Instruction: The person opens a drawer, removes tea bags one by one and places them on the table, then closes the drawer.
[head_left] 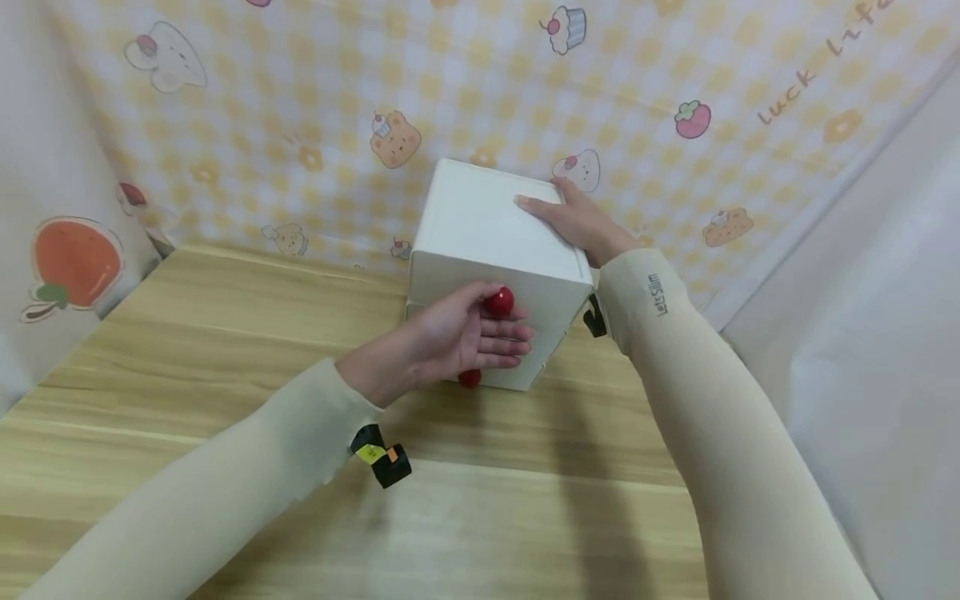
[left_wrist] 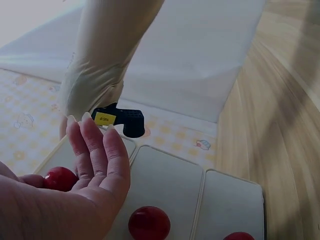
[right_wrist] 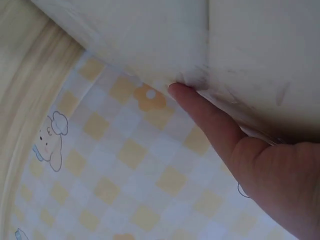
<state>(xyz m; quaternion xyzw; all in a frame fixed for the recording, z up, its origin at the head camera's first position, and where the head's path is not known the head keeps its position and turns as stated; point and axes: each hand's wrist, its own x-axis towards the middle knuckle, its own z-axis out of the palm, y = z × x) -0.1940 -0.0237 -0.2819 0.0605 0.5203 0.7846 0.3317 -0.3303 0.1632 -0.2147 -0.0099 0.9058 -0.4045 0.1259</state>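
Note:
A small white drawer cabinet [head_left: 495, 218] with round red knobs stands on the wooden table. My left hand [head_left: 480, 337], palm turned up, pinches the top red knob [head_left: 501, 301] between thumb and index finger; its other fingers extend across the front. Below that hand a lower red knob [head_left: 470, 378] peeks out. In the left wrist view, the middle red knob [left_wrist: 149, 223] is free of the fingers. My right hand [head_left: 581, 218] rests on the cabinet's far right top edge, thumb lying on top. A straight finger [right_wrist: 210, 117] presses along the cabinet's side in the right wrist view.
Behind the cabinet hangs a yellow-checked cloth [head_left: 315, 108] with cartoon prints. White sheets [head_left: 877, 317] close off both sides. The wooden tabletop [head_left: 225, 333] extends left and in front of the cabinet. Each sleeve carries a black wrist camera [head_left: 382, 454].

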